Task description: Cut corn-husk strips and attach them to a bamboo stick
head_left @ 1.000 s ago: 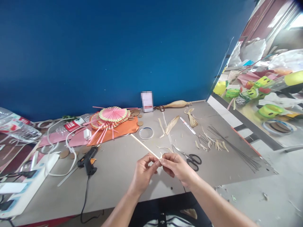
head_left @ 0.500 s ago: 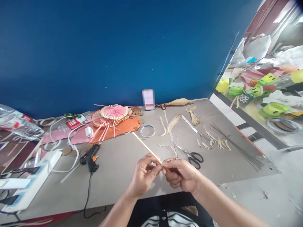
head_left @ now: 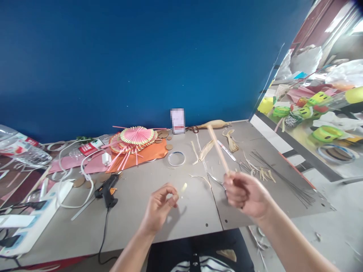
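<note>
Nearest, the left hand [head_left: 159, 207] pinches a small pale husk scrap [head_left: 183, 187] at its fingertips, apart from the right hand [head_left: 246, 193] fisted round a wooden stick [head_left: 218, 149] slanting up over the table [head_left: 136, 211], and so light a pinch could well drop the scrap among the husk trimmings [head_left: 262, 173] beyond.

The grey table [head_left: 136, 221] carries a hot glue gun [head_left: 106, 189] at nine o'clock and pink paper fans [head_left: 136, 136] at eleven. A tape ring [head_left: 176, 158] lies at twelve, husk strips [head_left: 205, 149] at one, wires [head_left: 283, 179] at three.
</note>
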A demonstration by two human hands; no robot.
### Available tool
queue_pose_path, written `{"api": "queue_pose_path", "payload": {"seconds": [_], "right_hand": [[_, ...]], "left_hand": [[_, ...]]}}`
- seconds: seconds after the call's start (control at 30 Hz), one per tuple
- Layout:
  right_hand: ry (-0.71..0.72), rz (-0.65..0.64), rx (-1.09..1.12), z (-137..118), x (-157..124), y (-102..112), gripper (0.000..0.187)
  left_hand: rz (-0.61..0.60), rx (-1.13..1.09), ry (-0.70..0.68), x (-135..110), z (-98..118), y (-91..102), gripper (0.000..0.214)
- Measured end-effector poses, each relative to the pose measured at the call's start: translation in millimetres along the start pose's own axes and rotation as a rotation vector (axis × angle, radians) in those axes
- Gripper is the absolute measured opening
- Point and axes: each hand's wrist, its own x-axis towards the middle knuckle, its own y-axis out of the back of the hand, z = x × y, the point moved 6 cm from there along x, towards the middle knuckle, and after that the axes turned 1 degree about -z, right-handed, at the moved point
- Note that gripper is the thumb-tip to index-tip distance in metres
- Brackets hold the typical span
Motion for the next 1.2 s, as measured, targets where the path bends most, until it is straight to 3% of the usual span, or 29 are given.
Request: {"api": "queue_pose_path", "payload": {"seconds": [0.1, 0.17, 0.3, 0.47, 0.83, 1.03, 1.2], "right_hand": [[0.215, 0.209, -0.072, -15, 1, 15, 0.02], [0.213, 0.243, -0.173, -2, 11, 11, 0.018], [0.132, 0.093, -0.201, 36, 33, -14, 0.017], [0.179, 0.04, -0.204, 37, 40, -27, 0.017], [0.205, 0.199, -0.216, 33, 47, -14, 0.028], [0.231, 0.264, -0.371, 31, 49, -10, 0.023], [0.229, 0.251, -0.491, 33, 53, -10, 0.021]], "left_hand": [[0.134, -0.112, 0.119, 3, -15, 6.8, 0.014], [0.142, -0.185, 0.166, 5, -20, -1.9, 0.016], [0.136, -0.278, 0.207, 8, -24, -21.8, 0.017], [0.094, -0.268, 0.223, 9, -23, -28.4, 0.016], [0.087, -0.242, 0.262, 5, -32, -25.4, 0.015], [0.153, -0.318, 0.295, 7, -33, -17.4, 0.022], [0.093, -0.247, 0.341, 11, -34, -19.1, 0.021]]}}
